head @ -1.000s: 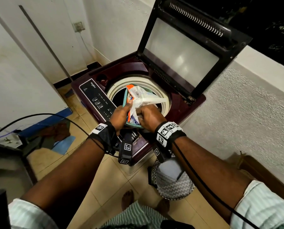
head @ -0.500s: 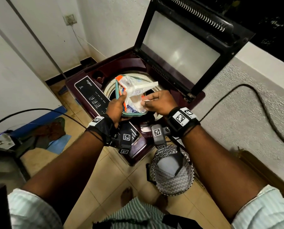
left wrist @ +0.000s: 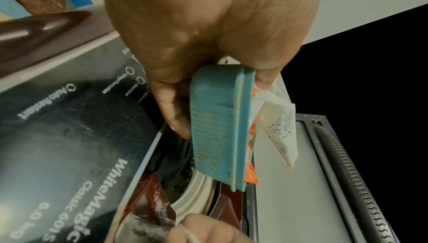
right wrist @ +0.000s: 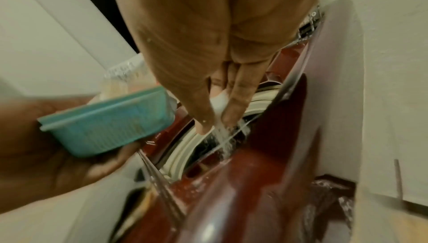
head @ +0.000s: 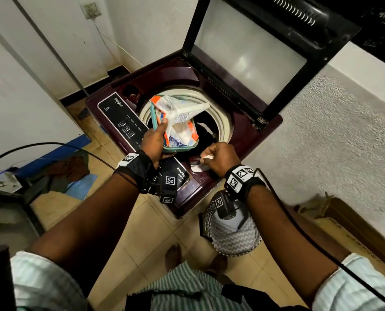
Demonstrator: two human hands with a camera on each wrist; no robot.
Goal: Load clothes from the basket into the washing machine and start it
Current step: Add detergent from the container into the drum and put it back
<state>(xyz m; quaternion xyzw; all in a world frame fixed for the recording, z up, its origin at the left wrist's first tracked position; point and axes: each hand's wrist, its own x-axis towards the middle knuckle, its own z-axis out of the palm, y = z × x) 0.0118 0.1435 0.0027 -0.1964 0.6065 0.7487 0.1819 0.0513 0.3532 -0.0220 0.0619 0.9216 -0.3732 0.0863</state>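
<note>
The maroon top-load washing machine [head: 164, 72] stands with its lid [head: 247, 52] raised. Dark clothes [head: 205, 131] lie in the drum. Over the drum, my left hand [head: 159, 131] grips a small teal container [head: 180, 149] by its near end, thumb inside on an opened detergent packet [head: 180, 111]. The container [left wrist: 217, 128] is tilted. At the machine's near right corner, my right hand [head: 206, 154] pinches white detergent powder [right wrist: 220, 100] between thumb and fingers. Grains fall from it [right wrist: 223, 142] onto the maroon top beside the drum rim.
The control panel [head: 124, 122] runs along the machine's left side. A zigzag-patterned laundry basket [head: 231, 239] stands on the tiled floor below my right wrist. A rough wall [head: 321, 142] is close on the right, a cardboard box [head: 353, 225] at its foot. Cloth and a blue board [head: 74, 171] lie left.
My right hand left the packet and came down toward me to the machine's near right corner with a pinch of powder. My left hand still holds the container over the drum.
</note>
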